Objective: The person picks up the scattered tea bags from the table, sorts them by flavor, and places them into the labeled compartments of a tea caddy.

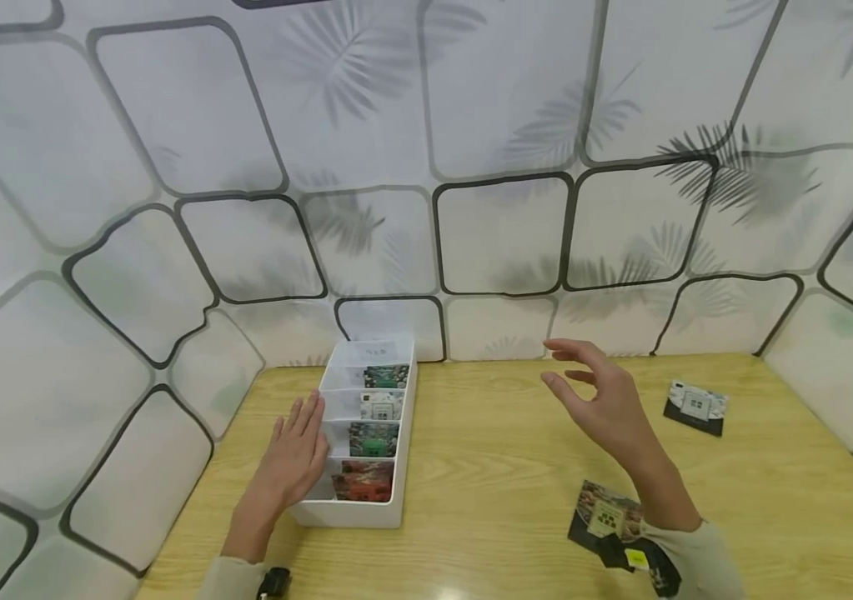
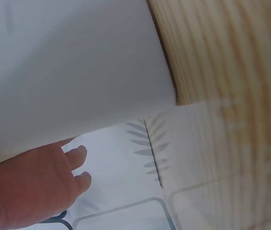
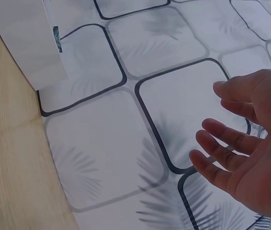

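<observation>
A white box (image 1: 347, 514) with several compartments in a row stands on the left of the table. From front to back it holds red cards (image 1: 368, 485), a green card (image 1: 373, 442), a white card (image 1: 381, 407) and a dark green card (image 1: 386, 377). My left hand (image 1: 291, 458) rests against the box's left side, fingers nearly straight. In the left wrist view, the box wall (image 2: 78, 72) hides some of those fingers. Above the table, my right hand (image 1: 614, 417) is raised with its fingers loosely bent and apart, holding nothing.
A dark patterned card (image 1: 606, 510) lies below my right wrist, partly covered by the wrist strap (image 1: 632, 554). Farther right lies a black-and-white card (image 1: 696, 407). The wooden table (image 1: 479, 467) meets a patterned wall covering (image 1: 501, 233) at the back and sides.
</observation>
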Action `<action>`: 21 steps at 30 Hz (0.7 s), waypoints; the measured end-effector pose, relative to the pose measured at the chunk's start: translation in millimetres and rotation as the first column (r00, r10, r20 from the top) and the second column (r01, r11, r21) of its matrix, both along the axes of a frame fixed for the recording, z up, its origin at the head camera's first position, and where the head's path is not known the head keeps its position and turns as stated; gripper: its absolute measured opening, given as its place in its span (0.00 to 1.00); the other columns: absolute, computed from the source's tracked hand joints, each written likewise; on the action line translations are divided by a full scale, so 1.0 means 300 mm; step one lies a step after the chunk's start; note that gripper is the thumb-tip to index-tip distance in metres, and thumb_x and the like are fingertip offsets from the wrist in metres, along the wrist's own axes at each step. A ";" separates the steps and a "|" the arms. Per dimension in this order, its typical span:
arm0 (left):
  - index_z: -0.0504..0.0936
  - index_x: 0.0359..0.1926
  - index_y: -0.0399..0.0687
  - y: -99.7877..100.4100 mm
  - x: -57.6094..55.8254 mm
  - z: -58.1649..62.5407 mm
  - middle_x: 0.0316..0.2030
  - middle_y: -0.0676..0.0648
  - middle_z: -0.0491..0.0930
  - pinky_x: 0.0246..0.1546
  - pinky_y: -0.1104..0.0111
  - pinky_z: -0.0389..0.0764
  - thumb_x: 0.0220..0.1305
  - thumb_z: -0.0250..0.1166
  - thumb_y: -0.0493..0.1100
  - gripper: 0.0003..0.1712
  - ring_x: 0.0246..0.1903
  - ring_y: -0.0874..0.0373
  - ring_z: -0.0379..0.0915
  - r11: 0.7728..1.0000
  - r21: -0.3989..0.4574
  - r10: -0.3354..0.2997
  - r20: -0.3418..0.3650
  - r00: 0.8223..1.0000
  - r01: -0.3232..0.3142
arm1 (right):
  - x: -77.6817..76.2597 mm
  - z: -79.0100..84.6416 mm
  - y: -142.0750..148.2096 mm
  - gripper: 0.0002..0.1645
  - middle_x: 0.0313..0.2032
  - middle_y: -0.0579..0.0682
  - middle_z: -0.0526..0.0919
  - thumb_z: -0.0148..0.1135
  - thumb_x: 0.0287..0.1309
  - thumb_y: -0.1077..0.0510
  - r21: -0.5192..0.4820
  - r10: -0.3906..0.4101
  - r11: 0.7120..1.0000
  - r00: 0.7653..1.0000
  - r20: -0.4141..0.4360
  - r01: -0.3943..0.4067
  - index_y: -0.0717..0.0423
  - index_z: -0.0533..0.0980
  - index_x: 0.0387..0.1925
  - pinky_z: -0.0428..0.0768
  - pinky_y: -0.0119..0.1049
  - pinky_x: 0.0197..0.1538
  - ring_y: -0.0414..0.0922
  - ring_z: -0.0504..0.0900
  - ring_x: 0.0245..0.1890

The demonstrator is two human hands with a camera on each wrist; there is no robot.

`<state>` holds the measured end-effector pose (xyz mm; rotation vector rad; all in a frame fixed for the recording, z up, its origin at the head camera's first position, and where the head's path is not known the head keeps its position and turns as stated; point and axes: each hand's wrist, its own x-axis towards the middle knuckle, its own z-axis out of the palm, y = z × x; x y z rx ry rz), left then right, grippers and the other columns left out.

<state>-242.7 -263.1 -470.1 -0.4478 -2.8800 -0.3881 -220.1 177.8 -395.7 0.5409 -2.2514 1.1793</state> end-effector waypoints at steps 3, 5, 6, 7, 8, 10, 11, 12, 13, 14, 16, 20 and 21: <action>0.55 0.78 0.29 -0.002 -0.003 -0.001 0.79 0.35 0.51 0.72 0.35 0.50 0.80 0.42 0.41 0.32 0.77 0.33 0.44 1.000 0.001 0.004 0.006 1.000 -0.004 | -0.003 0.003 0.027 0.25 0.60 0.52 0.80 0.66 0.68 0.63 0.002 -0.049 0.999 0.999 -0.014 0.049 0.55 0.76 0.65 0.81 0.52 0.55 0.52 0.79 0.59; 0.54 0.78 0.29 -0.003 -0.004 -0.003 0.79 0.35 0.50 0.72 0.35 0.49 0.80 0.42 0.41 0.32 0.77 0.33 0.43 1.000 -0.001 0.005 0.007 1.000 -0.005 | -0.005 0.003 0.047 0.25 0.59 0.53 0.81 0.66 0.68 0.63 -0.007 -0.079 0.997 0.997 -0.023 0.079 0.56 0.77 0.64 0.81 0.53 0.55 0.53 0.79 0.58; 0.54 0.78 0.29 -0.003 -0.005 -0.004 0.79 0.35 0.50 0.72 0.35 0.49 0.80 0.42 0.41 0.32 0.77 0.34 0.43 1.000 -0.003 0.005 0.007 1.000 -0.005 | -0.005 0.004 0.056 0.24 0.58 0.54 0.81 0.66 0.68 0.63 -0.012 -0.093 0.996 0.995 -0.024 0.093 0.56 0.77 0.64 0.80 0.54 0.55 0.54 0.79 0.58; 0.54 0.78 0.29 -0.003 -0.006 -0.006 0.79 0.35 0.50 0.72 0.35 0.49 0.80 0.42 0.41 0.32 0.77 0.34 0.43 1.000 -0.003 0.005 0.004 1.000 -0.005 | -0.005 0.003 0.066 0.24 0.57 0.54 0.81 0.66 0.68 0.63 -0.015 -0.111 0.994 0.994 -0.021 0.110 0.56 0.77 0.64 0.80 0.55 0.55 0.53 0.79 0.58; 0.54 0.78 0.29 -0.003 -0.006 -0.007 0.79 0.35 0.50 0.72 0.35 0.49 0.80 0.42 0.41 0.32 0.77 0.33 0.43 1.000 -0.001 0.004 0.003 1.000 -0.004 | -0.005 0.002 0.076 0.24 0.57 0.55 0.81 0.65 0.68 0.63 -0.022 -0.121 0.992 0.992 -0.021 0.120 0.57 0.77 0.64 0.80 0.58 0.55 0.55 0.78 0.58; 0.54 0.78 0.29 -0.004 -0.004 -0.010 0.79 0.35 0.50 0.72 0.35 0.50 0.79 0.42 0.41 0.32 0.77 0.33 0.44 1.000 -0.002 0.002 0.001 1.000 -0.002 | -0.004 0.001 0.094 0.23 0.56 0.57 0.80 0.65 0.68 0.63 -0.031 -0.148 0.989 0.989 -0.020 0.148 0.57 0.77 0.64 0.79 0.60 0.55 0.56 0.77 0.58; 0.55 0.78 0.29 -0.004 -0.003 -0.010 0.79 0.35 0.51 0.72 0.35 0.50 0.79 0.42 0.41 0.32 0.77 0.33 0.44 1.000 -0.003 0.000 -0.001 1.000 0.000 | -0.004 0.000 0.103 0.23 0.56 0.58 0.80 0.65 0.68 0.63 -0.036 -0.161 0.986 0.987 -0.018 0.161 0.58 0.77 0.64 0.79 0.61 0.55 0.57 0.77 0.58; 0.55 0.77 0.29 -0.004 -0.002 -0.010 0.79 0.34 0.51 0.71 0.35 0.50 0.79 0.42 0.41 0.32 0.77 0.32 0.45 1.000 0.000 -0.002 -0.005 1.000 0.002 | -0.006 -0.002 0.112 0.23 0.57 0.59 0.80 0.65 0.68 0.62 -0.038 -0.179 0.983 0.984 -0.015 0.178 0.58 0.77 0.64 0.78 0.61 0.55 0.58 0.77 0.58; 0.55 0.77 0.28 -0.004 -0.001 -0.010 0.78 0.34 0.52 0.71 0.35 0.50 0.79 0.42 0.40 0.32 0.77 0.32 0.45 1.000 -0.001 -0.003 -0.005 1.000 0.003 | -0.008 -0.005 0.122 0.23 0.57 0.59 0.79 0.65 0.69 0.62 -0.042 -0.195 0.980 0.981 -0.012 0.194 0.58 0.77 0.64 0.78 0.62 0.55 0.58 0.77 0.58; 0.55 0.77 0.28 -0.005 0.000 -0.009 0.78 0.33 0.52 0.71 0.34 0.50 0.79 0.43 0.40 0.32 0.76 0.32 0.45 1.000 0.003 -0.005 -0.007 1.000 0.005 | -0.010 -0.008 0.131 0.23 0.58 0.60 0.79 0.65 0.69 0.61 -0.046 -0.210 0.977 0.978 -0.012 0.209 0.59 0.77 0.64 0.78 0.62 0.55 0.59 0.77 0.59; 0.56 0.77 0.28 -0.005 0.000 -0.007 0.78 0.33 0.53 0.71 0.34 0.51 0.79 0.43 0.40 0.32 0.76 0.31 0.46 1.000 0.006 -0.008 -0.013 1.000 0.008 | -0.013 -0.015 0.150 0.23 0.58 0.59 0.79 0.64 0.69 0.60 -0.050 -0.244 0.969 0.970 -0.003 0.244 0.58 0.77 0.64 0.78 0.62 0.55 0.58 0.77 0.59; 0.57 0.77 0.28 -0.003 -0.001 -0.002 0.78 0.33 0.53 0.71 0.34 0.51 0.79 0.44 0.40 0.32 0.76 0.31 0.46 1.000 0.008 -0.010 -0.014 1.000 0.010 | -0.013 -0.029 0.187 0.24 0.58 0.59 0.79 0.64 0.69 0.60 -0.060 -0.297 0.953 0.955 0.002 0.296 0.58 0.77 0.65 0.78 0.62 0.55 0.58 0.77 0.59; 0.57 0.77 0.28 -0.003 -0.003 -0.003 0.78 0.32 0.53 0.70 0.34 0.51 0.79 0.44 0.40 0.32 0.76 0.31 0.46 1.000 0.003 -0.012 -0.014 1.000 0.012 | -0.012 -0.032 0.195 0.24 0.58 0.59 0.79 0.64 0.70 0.60 -0.064 -0.308 0.949 0.951 0.005 0.308 0.57 0.76 0.65 0.78 0.62 0.55 0.58 0.76 0.59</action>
